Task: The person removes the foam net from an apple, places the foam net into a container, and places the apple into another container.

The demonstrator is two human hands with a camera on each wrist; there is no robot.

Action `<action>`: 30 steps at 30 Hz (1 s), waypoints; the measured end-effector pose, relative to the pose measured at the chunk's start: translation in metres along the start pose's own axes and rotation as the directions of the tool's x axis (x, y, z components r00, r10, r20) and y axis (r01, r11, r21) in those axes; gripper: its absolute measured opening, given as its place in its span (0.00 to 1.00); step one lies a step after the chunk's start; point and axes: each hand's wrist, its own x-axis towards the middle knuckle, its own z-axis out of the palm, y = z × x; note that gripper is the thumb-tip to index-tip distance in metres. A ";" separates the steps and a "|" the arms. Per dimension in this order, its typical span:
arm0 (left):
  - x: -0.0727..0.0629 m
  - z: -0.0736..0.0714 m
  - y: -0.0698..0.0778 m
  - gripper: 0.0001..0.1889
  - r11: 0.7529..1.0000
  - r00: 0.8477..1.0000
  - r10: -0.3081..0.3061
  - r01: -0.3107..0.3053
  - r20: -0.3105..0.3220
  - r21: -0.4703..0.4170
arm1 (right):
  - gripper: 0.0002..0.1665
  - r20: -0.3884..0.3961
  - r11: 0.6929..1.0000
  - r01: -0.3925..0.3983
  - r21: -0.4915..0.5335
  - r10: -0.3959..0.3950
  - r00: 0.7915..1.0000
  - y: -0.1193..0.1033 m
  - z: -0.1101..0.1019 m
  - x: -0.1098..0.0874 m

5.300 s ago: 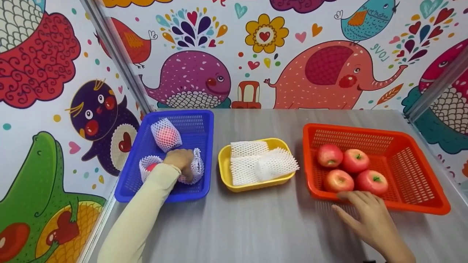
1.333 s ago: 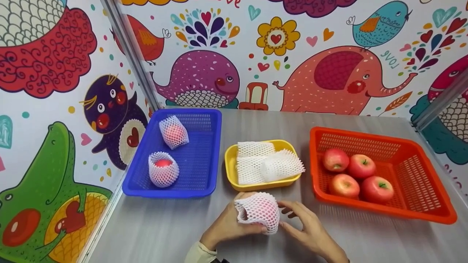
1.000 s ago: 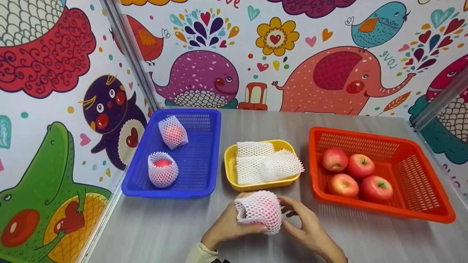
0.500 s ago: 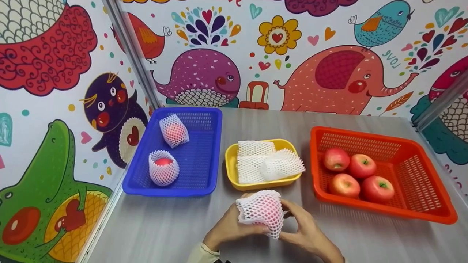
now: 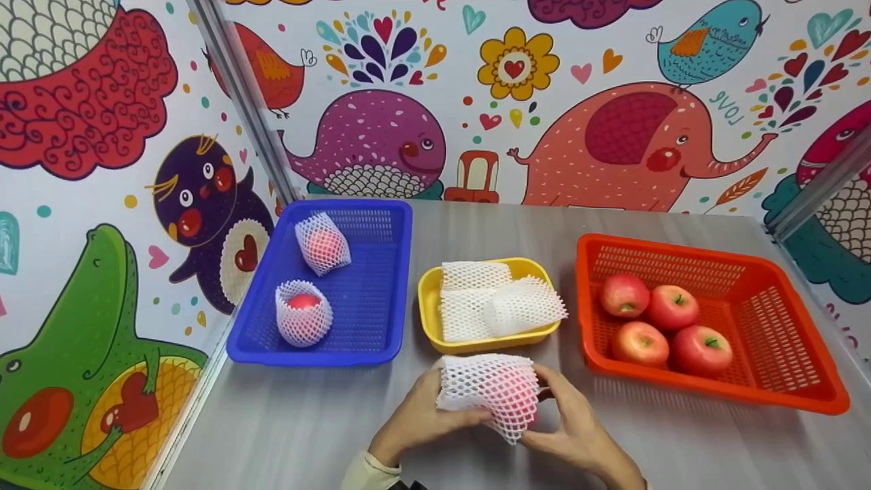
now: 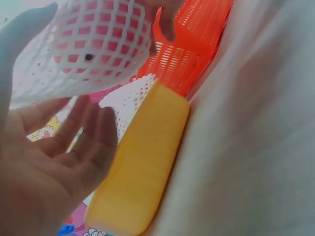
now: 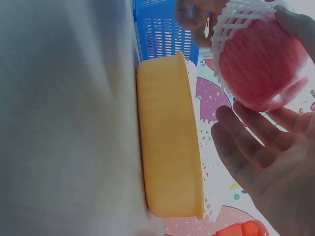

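Observation:
In front of the yellow tray [image 5: 490, 344], both hands hold a red apple [image 7: 261, 64] that is partly covered by a white foam net sleeve [image 5: 469, 382]. My left hand [image 5: 416, 416] grips the sleeve's left part, its thumb across the front. On the other side, the thumb and fingertips of my right hand [image 5: 573, 425] hold the apple's right end. The right wrist view shows that end bare, bulging out of the mesh, above the right palm. Seen from the left wrist, the mesh [image 6: 98, 39] stretches over the apple above the left fingers.
At left, a blue basket [image 5: 371, 306] holds two apples in foam nets [image 5: 323, 246]. The yellow tray contains several white foam nets [image 5: 524, 307]. A red-orange basket [image 5: 769, 333] at right has several bare apples [image 5: 701, 350]. Patterned panels [image 5: 612, 136] wall the table's back and sides.
The left hand has brought the netted apple from the blue basket to the middle. Lately the apple's right end has shifted rightward, the sleeve stretching left, and the right hand has closed onto it.

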 end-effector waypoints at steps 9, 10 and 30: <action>0.000 -0.009 0.010 0.19 0.992 0.981 -0.126 0.123 -0.147 -0.029 | 0.53 0.033 0.991 -0.125 0.052 0.124 0.992 -0.006 -0.009 0.000; 0.001 -0.010 0.010 0.18 0.991 0.979 -0.132 0.129 -0.155 -0.030 | 0.53 0.029 0.991 -0.129 0.047 0.128 0.991 -0.007 -0.010 -0.001; 0.059 -0.061 0.058 0.15 0.916 0.976 0.152 -0.079 -0.158 0.392 | 0.55 -0.055 0.997 -0.069 -0.040 0.066 0.996 -0.006 -0.021 -0.008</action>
